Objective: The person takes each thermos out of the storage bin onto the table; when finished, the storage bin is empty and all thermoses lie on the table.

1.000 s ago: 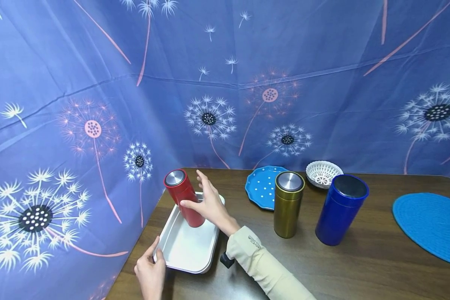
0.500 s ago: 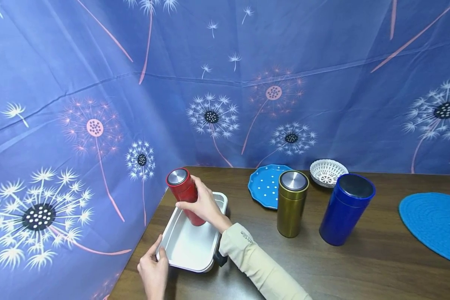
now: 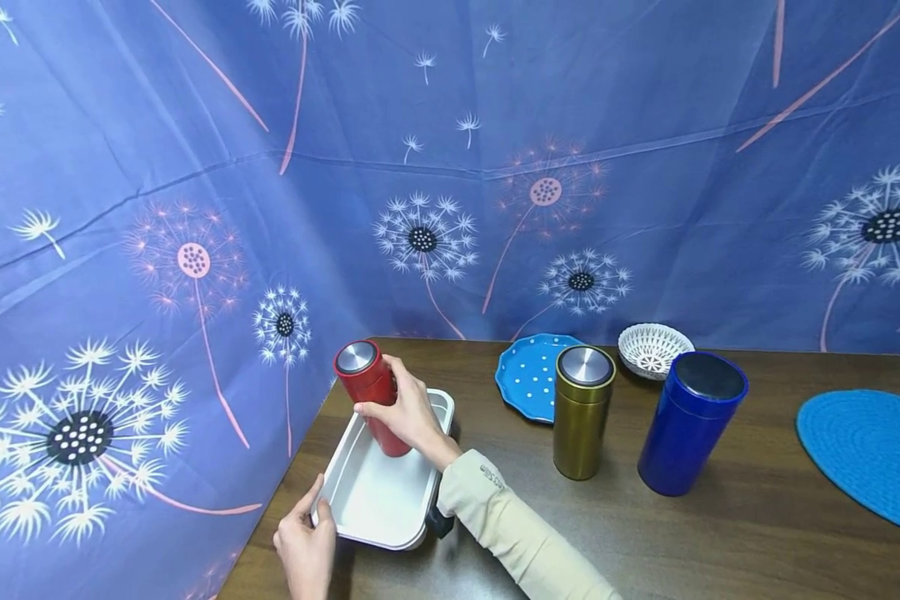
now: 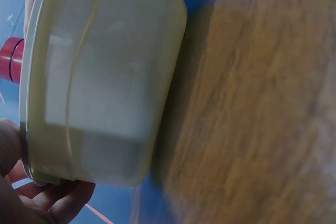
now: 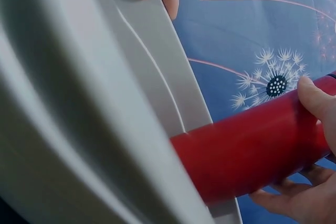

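Observation:
A red thermos flask (image 3: 369, 385) with a silver lid leans slightly, its lower end inside a white rectangular container (image 3: 375, 512). My right hand (image 3: 414, 414) grips the flask from the right, thumb across its front and fingers behind it. In the right wrist view the container wall partly hides the flask's (image 5: 252, 150) base. My left hand (image 3: 305, 542) pinches the container's rim at its near left corner. The left wrist view shows the container's outer side (image 4: 110, 77), with the left thumb at the rim and fingers below it.
To the right stand a gold thermos flask (image 3: 583, 425) and a blue one (image 3: 686, 433). Behind them lie a blue dotted plate (image 3: 525, 379) and a white openwork bowl (image 3: 652, 346). A round blue placemat (image 3: 870, 454) lies far right. A dandelion-print cloth (image 3: 420, 108) hangs around the wooden table.
The right hand's fingers, earlier spread beside the red thermos flask, have curled around it. My left hand keeps its place at the container rim. The head view has shifted slightly.

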Motion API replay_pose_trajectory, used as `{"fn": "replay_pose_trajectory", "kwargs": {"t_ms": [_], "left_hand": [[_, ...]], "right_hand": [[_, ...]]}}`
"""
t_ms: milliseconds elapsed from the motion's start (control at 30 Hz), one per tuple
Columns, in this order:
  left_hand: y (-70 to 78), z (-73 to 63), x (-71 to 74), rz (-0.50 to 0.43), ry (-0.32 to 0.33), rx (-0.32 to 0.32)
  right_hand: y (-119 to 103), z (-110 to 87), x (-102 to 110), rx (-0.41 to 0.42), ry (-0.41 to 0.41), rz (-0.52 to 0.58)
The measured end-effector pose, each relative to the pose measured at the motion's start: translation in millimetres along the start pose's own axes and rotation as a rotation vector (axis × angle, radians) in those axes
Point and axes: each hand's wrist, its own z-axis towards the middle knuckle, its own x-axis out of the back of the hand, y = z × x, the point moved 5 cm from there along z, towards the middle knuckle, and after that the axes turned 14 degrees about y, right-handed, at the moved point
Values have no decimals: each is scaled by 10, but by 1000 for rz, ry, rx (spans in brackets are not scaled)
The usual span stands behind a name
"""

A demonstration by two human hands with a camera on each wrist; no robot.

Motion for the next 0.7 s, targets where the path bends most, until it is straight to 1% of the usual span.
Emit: {"fn": "replay_pose_trajectory", "kwargs": {"t_ms": [167, 300, 533, 700], "left_hand": [[-4, -7, 1, -4, -6, 2], [-9, -14, -4, -15, -5, 2], [-29, -9, 0, -29, 4, -1], [-41, -11, -1, -35, -5, 3]], "right_hand": [[-63, 29, 32, 16, 3, 34], [-169, 65, 83, 30, 13, 55], [-397, 97, 173, 70, 22, 68], [-478, 88, 213, 85, 20, 63]]}}
